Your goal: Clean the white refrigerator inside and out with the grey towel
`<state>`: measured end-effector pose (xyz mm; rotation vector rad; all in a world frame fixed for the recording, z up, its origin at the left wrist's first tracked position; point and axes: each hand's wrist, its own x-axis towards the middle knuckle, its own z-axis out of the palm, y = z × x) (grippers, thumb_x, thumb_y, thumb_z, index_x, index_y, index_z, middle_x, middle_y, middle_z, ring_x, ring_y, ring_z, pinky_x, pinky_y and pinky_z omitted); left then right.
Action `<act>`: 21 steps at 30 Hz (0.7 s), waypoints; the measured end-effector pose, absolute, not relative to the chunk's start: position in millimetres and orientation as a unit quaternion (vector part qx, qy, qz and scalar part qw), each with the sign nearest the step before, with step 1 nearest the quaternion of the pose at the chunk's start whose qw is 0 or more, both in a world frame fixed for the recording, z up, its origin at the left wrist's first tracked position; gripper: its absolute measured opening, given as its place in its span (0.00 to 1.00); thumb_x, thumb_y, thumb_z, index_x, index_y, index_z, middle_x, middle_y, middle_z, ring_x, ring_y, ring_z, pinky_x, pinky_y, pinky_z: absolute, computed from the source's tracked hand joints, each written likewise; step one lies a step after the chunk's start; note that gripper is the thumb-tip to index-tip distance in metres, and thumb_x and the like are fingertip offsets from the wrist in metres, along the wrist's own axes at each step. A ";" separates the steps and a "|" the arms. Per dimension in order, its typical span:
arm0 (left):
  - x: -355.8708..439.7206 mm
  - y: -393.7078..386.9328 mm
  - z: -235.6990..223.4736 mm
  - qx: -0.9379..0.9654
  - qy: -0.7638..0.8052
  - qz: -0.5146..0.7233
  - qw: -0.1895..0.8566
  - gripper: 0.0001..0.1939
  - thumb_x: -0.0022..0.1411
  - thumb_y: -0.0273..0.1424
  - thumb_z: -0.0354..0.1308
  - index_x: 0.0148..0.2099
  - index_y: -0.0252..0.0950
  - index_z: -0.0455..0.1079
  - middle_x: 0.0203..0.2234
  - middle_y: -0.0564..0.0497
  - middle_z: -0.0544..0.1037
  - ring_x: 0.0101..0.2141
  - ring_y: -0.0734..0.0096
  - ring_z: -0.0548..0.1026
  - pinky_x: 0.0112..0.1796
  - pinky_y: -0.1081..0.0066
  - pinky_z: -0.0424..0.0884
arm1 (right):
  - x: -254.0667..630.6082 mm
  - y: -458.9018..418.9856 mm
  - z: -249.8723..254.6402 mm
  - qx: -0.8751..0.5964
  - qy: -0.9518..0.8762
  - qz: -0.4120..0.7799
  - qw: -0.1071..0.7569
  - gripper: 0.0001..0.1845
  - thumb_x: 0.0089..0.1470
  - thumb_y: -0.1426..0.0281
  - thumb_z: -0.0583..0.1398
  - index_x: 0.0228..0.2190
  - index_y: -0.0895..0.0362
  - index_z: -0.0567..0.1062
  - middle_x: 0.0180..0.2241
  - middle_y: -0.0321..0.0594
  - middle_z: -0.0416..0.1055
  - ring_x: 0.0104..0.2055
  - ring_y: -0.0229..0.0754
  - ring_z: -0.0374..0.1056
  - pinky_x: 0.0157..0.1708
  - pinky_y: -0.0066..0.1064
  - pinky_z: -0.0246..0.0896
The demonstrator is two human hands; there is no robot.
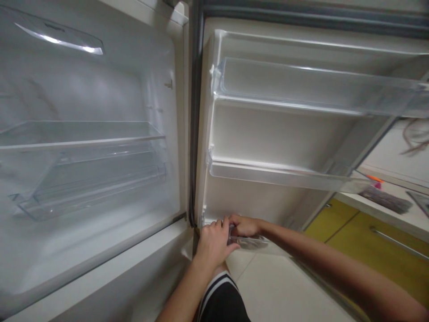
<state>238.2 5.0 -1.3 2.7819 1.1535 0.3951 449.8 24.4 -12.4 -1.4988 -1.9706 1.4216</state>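
At the foot of the door, by its hinge edge, the left hand lies bent over the end of the low bin, thumb out over its front. The right hand sits just beside, fingers curled at the bin's rim. Whether either clamps the bin cannot be told; the fingertips are hidden. Higher on the door runs the middle bin, with open room between its lower edge and the hands. Left of the door is the fridge cavity; under the door, open floor. Past the door's far edge lies a surface.
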 end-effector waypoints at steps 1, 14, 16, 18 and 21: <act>238.0 5.7 -1.7 0.914 0.381 0.131 0.054 0.46 0.63 0.57 0.70 0.72 0.34 0.68 0.52 0.36 0.84 0.51 0.46 0.83 0.47 0.58 0.78 | 447.2 24.9 -12.7 -0.517 -0.684 0.494 0.144 0.18 0.39 0.72 0.61 0.35 0.61 0.83 0.33 0.33 0.75 0.37 0.37 0.67 0.41 0.24 0.65; 236.4 7.6 -1.1 0.922 0.365 0.112 0.059 0.34 0.66 0.57 0.67 0.62 0.38 0.75 0.49 0.40 0.85 0.48 0.47 0.84 0.46 0.58 0.75 | 507.7 -18.9 16.8 -0.583 -0.612 0.525 0.097 0.31 0.36 0.70 0.61 0.44 0.61 0.87 0.34 0.37 0.78 0.32 0.35 0.66 0.32 0.22 0.61; 236.7 6.7 -3.0 0.923 0.361 0.126 0.050 0.37 0.66 0.57 0.67 0.66 0.38 0.72 0.50 0.40 0.84 0.49 0.48 0.83 0.46 0.58 0.76 | 495.9 -12.3 14.0 -0.573 -0.625 0.519 0.103 0.29 0.36 0.70 0.60 0.43 0.62 0.87 0.32 0.36 0.77 0.31 0.35 0.65 0.31 0.22 0.60; 237.0 5.6 -3.8 0.921 0.360 0.138 0.047 0.39 0.66 0.56 0.68 0.68 0.38 0.70 0.51 0.40 0.83 0.50 0.48 0.83 0.47 0.58 0.76 | 478.7 -2.6 8.9 -0.567 -0.635 0.512 0.115 0.25 0.37 0.71 0.60 0.39 0.62 0.86 0.29 0.34 0.74 0.30 0.33 0.62 0.30 0.21 0.58; 237.0 4.5 -2.3 0.918 0.368 0.138 0.049 0.39 0.64 0.57 0.70 0.66 0.37 0.71 0.50 0.39 0.84 0.50 0.48 0.83 0.47 0.58 0.77 | 453.5 11.4 -0.9 -0.555 -0.647 0.505 0.136 0.17 0.37 0.71 0.61 0.32 0.62 0.82 0.28 0.33 0.71 0.31 0.34 0.62 0.31 0.21 0.59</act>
